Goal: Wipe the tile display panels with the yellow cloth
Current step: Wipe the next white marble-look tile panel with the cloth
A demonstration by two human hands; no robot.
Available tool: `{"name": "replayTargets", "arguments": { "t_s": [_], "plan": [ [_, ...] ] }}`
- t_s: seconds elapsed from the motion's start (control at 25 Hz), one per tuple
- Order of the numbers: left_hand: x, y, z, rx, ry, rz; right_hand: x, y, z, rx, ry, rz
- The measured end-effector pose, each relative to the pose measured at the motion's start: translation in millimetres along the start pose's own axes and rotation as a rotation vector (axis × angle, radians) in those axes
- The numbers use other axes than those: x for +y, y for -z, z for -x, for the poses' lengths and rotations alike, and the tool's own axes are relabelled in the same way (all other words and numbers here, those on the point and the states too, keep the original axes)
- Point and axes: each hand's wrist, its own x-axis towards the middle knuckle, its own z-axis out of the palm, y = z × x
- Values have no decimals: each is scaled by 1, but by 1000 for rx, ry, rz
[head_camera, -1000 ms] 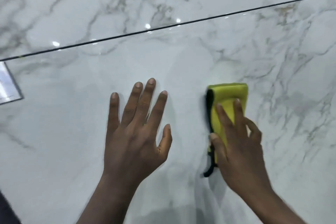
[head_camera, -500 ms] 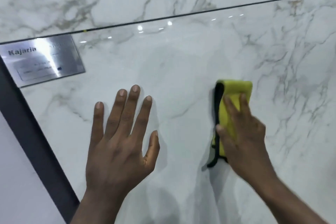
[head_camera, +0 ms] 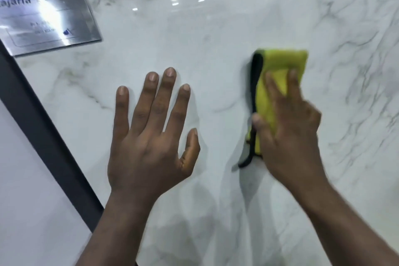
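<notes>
Metal label [head_camera: 47, 18] now nearer, right hand [head_camera: 289, 134] pressing yellow cloth [head_camera: 278, 65], glossy marble panel [head_camera: 194, 49]

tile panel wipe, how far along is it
Done: cannot tell; the glossy marble panel shows no visible wiped area. In hand: the right hand presses the yellow cloth on it, blurred mid-stroke, while the left hand lies flat. Left: apparently the area near the metal label.

The left hand [head_camera: 151, 136] lies flat, fingers spread, on the glossy marble tile panel [head_camera: 216, 39]. To its right, well apart, the right hand [head_camera: 289, 131] presses a folded yellow cloth [head_camera: 278, 62] with a black edge against the same panel; this hand is blurred. A metal label [head_camera: 45, 19] sits at upper left, beside a dark frame [head_camera: 43, 127].
</notes>
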Motion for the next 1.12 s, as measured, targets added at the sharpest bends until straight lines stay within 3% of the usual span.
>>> {"name": "replayTargets", "arguments": {
  "t_s": [0.12,0.28,0.4,0.52,0.72,0.84,0.92,1.0,1.12],
  "plan": [
    [-1,3,-4,-19,-1,-1,-18,6,-34,66,-67,-3],
    [1,3,-4,-22,20,9,-25,3,32,-82,153,80],
    [-1,3,-6,-19,19,1,2,4,25,-79,56,1],
    [2,4,-7,-23,26,5,-19,7,-20,15,-42,-45],
    [-4,10,-8,-35,7,66,-33,2,27,-71,172,36],
    [-8,15,-10,-58,-6,112,-16,5,5,-38,49,-31],
    [-16,19,-9,-95,-29,130,-41,8,-21,6,-63,-51],
    [-29,27,-1,-96,-33,92,-76,6,-16,28,24,-2],
    [-56,42,19,-61,-3,51,-87,-5,43,-81,198,30]
  ]
}}
